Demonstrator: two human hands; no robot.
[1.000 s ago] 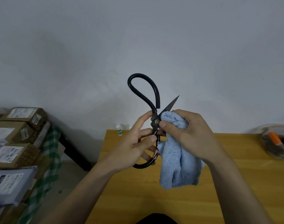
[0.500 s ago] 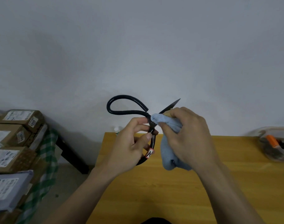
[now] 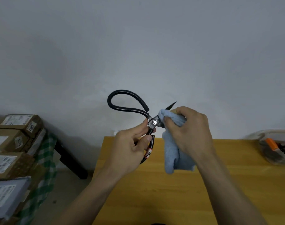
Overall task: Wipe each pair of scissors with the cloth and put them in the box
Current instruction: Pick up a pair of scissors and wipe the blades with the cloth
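Black scissors (image 3: pixel 128 109) with big loop handles are held up above the yellow table (image 3: pixel 154 200), blades spread apart. My left hand (image 3: pixel 130 151) grips the lower handle just below the pivot screw. My right hand (image 3: pixel 190 132) holds a light blue cloth (image 3: pixel 174 158) wrapped over one blade; only the blade's dark tip pokes out above the cloth. The rest of the cloth hangs down under my palm. At the table's right edge stands a clear plastic box (image 3: pixel 275 146) with an orange-handled tool and dark items inside.
Stacked cardboard parcels (image 3: pixel 13 140) sit on a green checked cloth at the left, beside a dark bench leg (image 3: pixel 70 158). A bare grey wall fills the background.
The scissors' blades have opened and the upper handle loop swung from upright to pointing left. My right hand with the cloth slid along the blade toward its tip.
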